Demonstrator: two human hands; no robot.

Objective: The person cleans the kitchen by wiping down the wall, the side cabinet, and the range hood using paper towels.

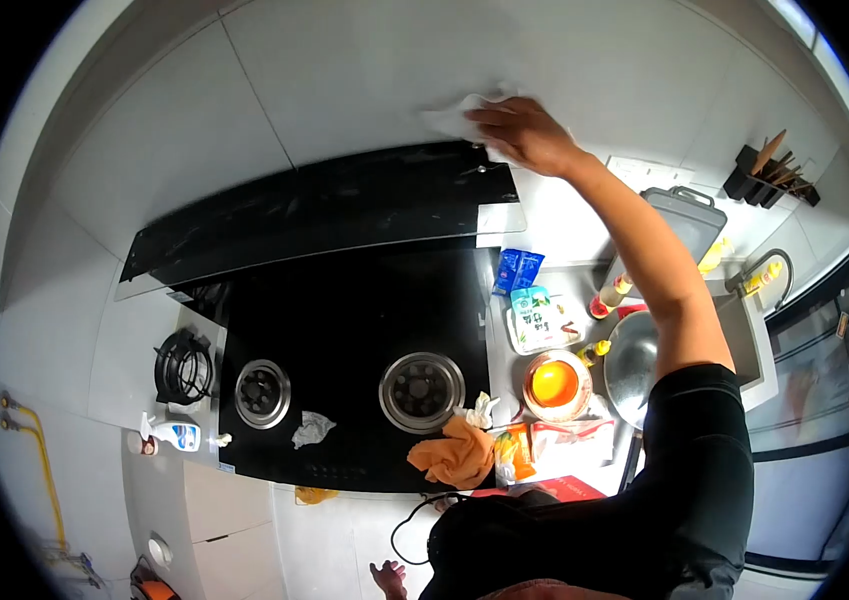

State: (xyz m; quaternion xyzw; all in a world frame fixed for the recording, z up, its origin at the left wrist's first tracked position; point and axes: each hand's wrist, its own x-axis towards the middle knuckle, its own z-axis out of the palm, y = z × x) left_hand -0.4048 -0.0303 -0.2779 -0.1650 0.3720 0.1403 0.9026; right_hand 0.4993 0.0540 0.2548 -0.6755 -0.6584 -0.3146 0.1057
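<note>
My right hand (529,135) is stretched far up and presses a crumpled white cloth (459,118) against the tiled wall, just above the black glass range hood (324,205). Its fingers are bent over the cloth. Low in the view, beside my body, hangs my left hand (387,578), with its fingers apart and nothing in them. Between the two hands is the black gas hob (344,310), with two bare metal burners, the larger burner (422,392) on the right. On the hob lie an orange cloth (454,455) and a grey-white crumpled wipe (313,429).
Right of the hob stand an orange bowl (555,385), a food packet (544,325), blue packets (517,271), a sauce bottle (609,297) and a large metal pan (631,370). A spray bottle (176,433) and black pan supports (184,367) are on the left counter.
</note>
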